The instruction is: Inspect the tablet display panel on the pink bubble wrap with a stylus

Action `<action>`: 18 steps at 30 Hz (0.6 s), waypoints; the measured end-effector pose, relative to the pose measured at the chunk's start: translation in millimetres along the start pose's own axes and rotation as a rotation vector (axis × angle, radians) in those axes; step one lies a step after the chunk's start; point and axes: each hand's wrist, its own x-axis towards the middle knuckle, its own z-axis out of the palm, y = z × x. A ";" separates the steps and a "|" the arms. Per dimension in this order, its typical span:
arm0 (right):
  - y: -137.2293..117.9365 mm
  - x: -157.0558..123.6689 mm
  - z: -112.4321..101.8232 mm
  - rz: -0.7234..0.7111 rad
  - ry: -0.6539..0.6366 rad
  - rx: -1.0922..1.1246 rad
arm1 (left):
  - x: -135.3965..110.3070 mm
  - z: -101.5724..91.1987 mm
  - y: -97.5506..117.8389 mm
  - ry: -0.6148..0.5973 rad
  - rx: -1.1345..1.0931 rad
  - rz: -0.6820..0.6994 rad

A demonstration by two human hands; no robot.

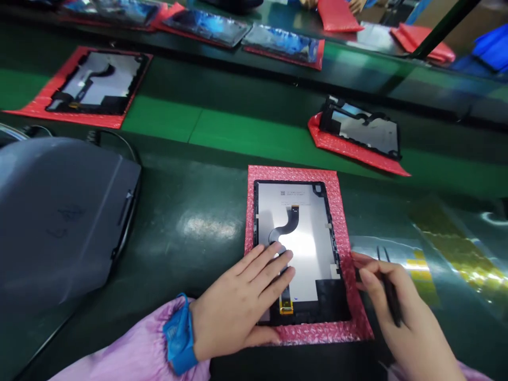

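Observation:
A display panel [311,243] lies back side up on a pink bubble-wrap bag [293,173]. A dark ribbon cable [289,225] curves down its silver back to an amber-ended connector [286,307]. My left hand [242,301] rests flat on the panel's left part, fingers stretched out, covering some of the cable. At the bag's right edge is my right hand [400,312], with black tweezers [392,301] held in it, their tips pointing away from me. Its fingertips are at the bag's edge; I cannot tell whether they grip it. Beside it lies a clear sheet with yellow tape pieces [420,272].
A grey machine [59,217] with a cable stands at the left. Farther back, two more panels [101,79] [363,127] lie on red bags. Several wrapped panels line the shelf [222,55] behind. Another person's hand [357,5] shows beyond. A yellow-patterned clear strip [464,248] lies right.

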 end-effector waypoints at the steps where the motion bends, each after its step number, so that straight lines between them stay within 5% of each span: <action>1: -0.6 8.1 0.7 0.037 -0.047 0.061 | 0.1 -0.6 -0.3 -0.019 0.024 -0.011; 7: -8.3 31.2 17.6 0.063 -0.081 0.394 | -2.1 1.9 0.5 -0.045 0.032 -0.015; 12: -27.8 36.4 23.1 -0.069 -0.074 0.336 | -5.0 5.4 1.0 -0.031 -0.006 -0.034; 18: -62.0 81.9 -14.2 -0.295 0.193 0.189 | -9.0 10.8 -4.4 0.043 0.033 -0.078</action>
